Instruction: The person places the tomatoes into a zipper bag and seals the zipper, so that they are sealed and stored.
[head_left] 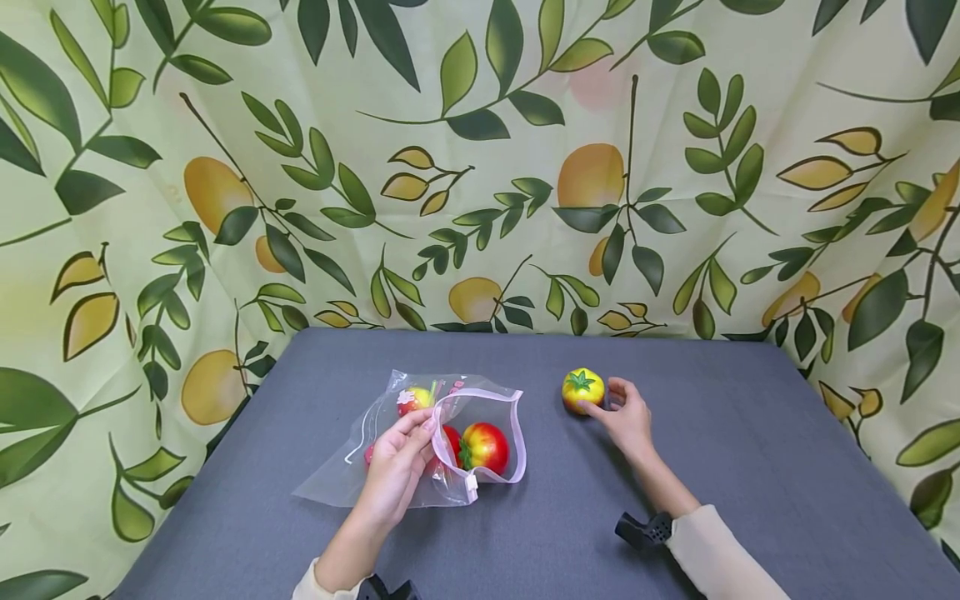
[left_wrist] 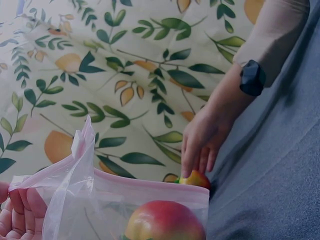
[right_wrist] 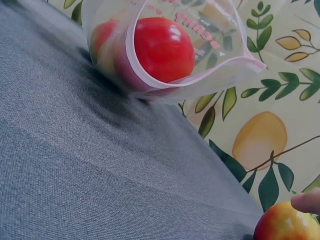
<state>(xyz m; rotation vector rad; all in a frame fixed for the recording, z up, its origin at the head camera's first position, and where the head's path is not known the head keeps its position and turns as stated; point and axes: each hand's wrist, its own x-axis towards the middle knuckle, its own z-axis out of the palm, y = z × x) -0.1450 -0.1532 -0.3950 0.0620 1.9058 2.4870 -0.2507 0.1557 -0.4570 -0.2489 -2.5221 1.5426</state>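
Observation:
My left hand (head_left: 397, 467) pinches the pink-edged rim of a clear plastic slider bag (head_left: 337, 479), whose mouth gapes to the right. Inside the bag lie a round red-and-yellow fruit (head_left: 486, 447) with green leaves at its stem and other red fruit partly hidden by the hand. A yellow fruit (head_left: 582, 391) with a green star-shaped top and some red on its side rests on the table to the right of the bag. At this fruit's right side is my right hand (head_left: 628, 421), thumb at its near edge and fingers loosely bent; in the right wrist view a fingertip (right_wrist: 306, 201) overlaps its top.
The grey cloth-covered table (head_left: 547, 533) meets a leaf-and-fruit patterned curtain (head_left: 517, 250) at the back and sides. A white slider (head_left: 471, 483) sits on the bag's near rim. Black wrist cameras (head_left: 643, 529) are strapped to both wrists.

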